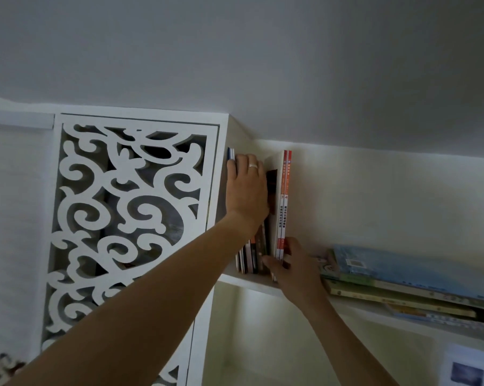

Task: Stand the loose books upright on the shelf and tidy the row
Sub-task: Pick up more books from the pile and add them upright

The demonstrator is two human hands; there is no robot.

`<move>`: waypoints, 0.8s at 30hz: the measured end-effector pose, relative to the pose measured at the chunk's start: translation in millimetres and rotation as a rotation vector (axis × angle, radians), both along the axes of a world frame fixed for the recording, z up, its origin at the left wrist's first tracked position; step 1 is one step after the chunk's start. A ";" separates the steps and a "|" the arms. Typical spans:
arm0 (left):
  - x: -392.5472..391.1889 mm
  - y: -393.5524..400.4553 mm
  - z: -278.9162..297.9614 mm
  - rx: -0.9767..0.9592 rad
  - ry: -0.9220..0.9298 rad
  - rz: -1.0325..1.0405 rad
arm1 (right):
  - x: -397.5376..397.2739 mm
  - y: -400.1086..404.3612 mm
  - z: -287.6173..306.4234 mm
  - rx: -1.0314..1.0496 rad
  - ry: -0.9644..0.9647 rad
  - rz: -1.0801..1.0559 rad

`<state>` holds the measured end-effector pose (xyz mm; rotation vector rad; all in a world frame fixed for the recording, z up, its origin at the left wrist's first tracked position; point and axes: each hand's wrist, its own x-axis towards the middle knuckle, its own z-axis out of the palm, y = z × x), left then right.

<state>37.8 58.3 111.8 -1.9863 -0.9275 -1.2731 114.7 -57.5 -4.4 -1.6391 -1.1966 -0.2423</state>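
Observation:
A row of upright books (pixel 252 254) stands at the left end of the white shelf (pixel 252 281). My left hand (pixel 246 188) lies flat over the tops of these books, fingers spread, pressing them towards the side panel. Two tall white-and-orange books (pixel 284 196) stand upright at the right end of the row. My right hand (pixel 293 266) grips the bottom of these two books, thumb in front. To the right, a stack of loose books (pixel 402 277) lies flat on the shelf, a blue-covered one on top.
A white carved lattice panel (pixel 129 218) closes the unit to the left of the shelf. The white wall rises behind and above. Below the shelf is another compartment with a small picture (pixel 467 371) at the lower right.

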 end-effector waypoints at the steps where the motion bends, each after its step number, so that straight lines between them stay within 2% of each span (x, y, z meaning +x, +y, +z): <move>1: 0.0 -3.1 -0.1 -0.011 -0.014 -0.014 | 0.0 0.3 -0.8 0.002 -0.017 -0.010; 4: 2.3 -14.2 -4.8 0.042 -0.136 -0.136 | 0.0 0.2 -2.7 -0.006 -0.085 -0.051; 7: 11.0 -22.9 -16.8 0.147 -0.425 -0.461 | -0.1 0.7 -5.0 0.003 -0.106 -0.050; 9: 16.1 -29.3 -28.2 0.104 -0.613 -0.641 | -1.7 0.3 -5.2 -0.002 -0.102 -0.053; 12: 21.2 -38.3 -42.6 0.028 -0.740 -0.717 | -1.8 -1.1 -5.7 -0.004 -0.082 -0.050; 14: 23.0 -43.3 -47.3 -0.168 -0.741 -0.699 | -1.9 -2.4 -6.1 0.011 -0.056 -0.047; 19: 26.0 -41.2 -69.9 -0.733 -0.485 -0.636 | -1.7 -6.2 -7.4 0.051 -0.008 -0.049; 21: 22.1 -34.9 -75.3 -0.773 -0.441 -0.621 | -1.6 -8.3 -7.8 0.065 -0.012 -0.037; 24: 13.5 -31.6 -77.6 -0.668 -0.458 -0.595 | -2.7 -10.5 -7.5 0.028 -0.037 -0.034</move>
